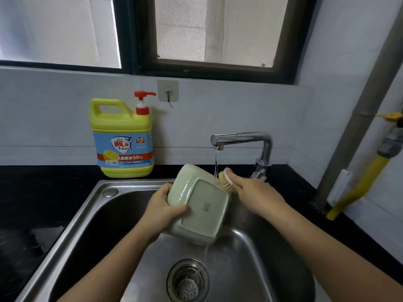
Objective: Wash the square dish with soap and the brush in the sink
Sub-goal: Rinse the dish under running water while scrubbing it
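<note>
A pale green square dish (201, 205) is tilted over the steel sink (91, 216), its underside facing me. My left hand (162, 207) grips its left edge, thumb across the base. My right hand (254, 191) holds a brush (225, 180) with tan bristles against the dish's upper right rim. Water runs from the chrome tap (244, 139) onto the brush and dish, then streams off the dish's lower corner. The brush handle is hidden inside my hand.
A yellow soap bottle (123, 139) with a red pump stands on the black counter (32, 192) behind the sink's left corner. The drain strainer (188, 282) sits in the basin. A grey pipe (357, 118) and yellow hose (359, 186) run down the right wall.
</note>
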### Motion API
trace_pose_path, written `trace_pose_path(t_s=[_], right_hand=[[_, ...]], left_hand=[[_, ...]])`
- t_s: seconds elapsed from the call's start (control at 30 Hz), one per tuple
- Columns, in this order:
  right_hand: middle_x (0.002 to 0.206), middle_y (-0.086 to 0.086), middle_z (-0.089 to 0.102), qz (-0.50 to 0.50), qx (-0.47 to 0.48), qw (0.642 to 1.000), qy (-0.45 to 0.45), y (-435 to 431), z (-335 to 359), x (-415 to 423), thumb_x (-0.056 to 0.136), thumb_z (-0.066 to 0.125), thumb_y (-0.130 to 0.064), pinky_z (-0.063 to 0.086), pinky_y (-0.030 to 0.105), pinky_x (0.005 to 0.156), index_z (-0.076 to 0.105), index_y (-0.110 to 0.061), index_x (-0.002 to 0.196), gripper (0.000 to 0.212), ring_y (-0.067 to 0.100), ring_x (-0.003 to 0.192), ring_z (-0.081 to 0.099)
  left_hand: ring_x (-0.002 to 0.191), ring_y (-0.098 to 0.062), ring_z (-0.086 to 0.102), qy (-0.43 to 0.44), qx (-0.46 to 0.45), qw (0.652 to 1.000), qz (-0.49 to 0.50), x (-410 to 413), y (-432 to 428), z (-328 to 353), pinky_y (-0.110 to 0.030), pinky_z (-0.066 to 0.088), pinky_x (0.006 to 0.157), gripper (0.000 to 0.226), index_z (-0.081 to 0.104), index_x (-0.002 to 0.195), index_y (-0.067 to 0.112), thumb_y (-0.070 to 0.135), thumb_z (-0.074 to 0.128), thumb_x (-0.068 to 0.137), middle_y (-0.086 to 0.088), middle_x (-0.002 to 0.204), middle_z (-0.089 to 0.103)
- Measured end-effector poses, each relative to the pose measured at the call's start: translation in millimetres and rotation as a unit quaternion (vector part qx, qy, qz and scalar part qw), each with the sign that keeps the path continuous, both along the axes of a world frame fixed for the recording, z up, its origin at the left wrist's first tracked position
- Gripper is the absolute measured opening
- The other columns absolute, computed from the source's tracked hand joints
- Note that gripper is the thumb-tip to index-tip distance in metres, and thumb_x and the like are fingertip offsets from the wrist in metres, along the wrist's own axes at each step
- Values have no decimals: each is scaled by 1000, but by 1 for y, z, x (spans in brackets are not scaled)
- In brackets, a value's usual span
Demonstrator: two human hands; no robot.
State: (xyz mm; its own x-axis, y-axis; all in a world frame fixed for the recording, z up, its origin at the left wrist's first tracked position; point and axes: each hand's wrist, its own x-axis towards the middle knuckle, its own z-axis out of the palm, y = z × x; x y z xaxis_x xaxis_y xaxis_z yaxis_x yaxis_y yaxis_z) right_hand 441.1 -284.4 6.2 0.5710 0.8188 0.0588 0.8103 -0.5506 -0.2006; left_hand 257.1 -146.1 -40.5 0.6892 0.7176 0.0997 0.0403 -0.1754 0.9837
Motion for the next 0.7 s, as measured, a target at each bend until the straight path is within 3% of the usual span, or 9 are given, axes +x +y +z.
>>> trace_pose_path(t_s=[0.07,0.2,0.23,0.3,0.37,0.43,0.57,0.63,0.7], right_hand=[[133,21,46,-10,9,1000,-17,-6,-4,-2,101,18,-35,45,43,83,-7,-58,137,50,37,107,51],[93,8,49,55,81,991,-93,-2,3,-33,101,31,-26,41,35,63,-19,-56,137,68,28,74,53],[85,5,45,73,106,981,-147,1,2,-42,98,39,-24,39,34,57,-15,-55,138,74,26,65,49],[74,4,49,112,151,952,-241,5,-8,-54,80,63,-20,39,31,41,18,-46,145,83,26,49,49],[72,4,55,166,175,927,-286,4,-26,-54,74,64,-17,38,28,34,30,-42,142,80,24,43,51],[80,5,58,178,172,925,-288,0,-39,-47,80,48,-17,41,30,36,18,-42,146,77,23,46,52],[88,4,45,80,141,960,-227,-8,-30,-36,93,50,-18,42,34,54,-12,-49,142,85,22,62,48],[93,4,40,49,131,975,-172,-9,-24,-40,98,40,-21,41,36,64,-26,-52,133,81,23,74,49],[104,7,49,66,140,976,-153,-2,-20,-53,97,43,-25,46,36,67,-17,-52,139,78,27,80,59]], left_hand=[[89,-27,62,-9,-16,1000,5,1,1,0,-47,54,80,54,55,93,20,27,75,43,-9,95,63],[88,-28,63,-16,-45,999,15,8,-4,-2,-45,55,78,47,54,95,16,18,72,52,-11,95,64],[87,-28,64,-17,-52,998,16,10,-6,-2,-44,55,76,49,54,95,15,19,73,51,-12,96,64],[87,-30,66,-23,-69,997,16,12,-10,-3,-44,56,75,55,54,97,14,23,74,47,-14,97,66],[88,-32,67,-34,-89,995,17,13,-10,-3,-44,57,76,57,55,99,12,23,76,47,-17,98,67],[85,-29,67,-44,-101,994,15,13,-12,-1,-40,57,73,52,54,99,11,19,74,52,-15,97,67],[81,-24,64,-57,-129,990,18,15,-15,0,-35,53,65,48,53,101,11,12,69,56,-12,97,65],[81,-23,64,-61,-136,989,16,14,-17,1,-33,52,63,44,53,101,14,9,70,60,-11,97,65],[82,-25,65,-58,-138,989,13,14,-18,1,-34,54,65,47,53,102,14,11,68,57,-13,98,66]])
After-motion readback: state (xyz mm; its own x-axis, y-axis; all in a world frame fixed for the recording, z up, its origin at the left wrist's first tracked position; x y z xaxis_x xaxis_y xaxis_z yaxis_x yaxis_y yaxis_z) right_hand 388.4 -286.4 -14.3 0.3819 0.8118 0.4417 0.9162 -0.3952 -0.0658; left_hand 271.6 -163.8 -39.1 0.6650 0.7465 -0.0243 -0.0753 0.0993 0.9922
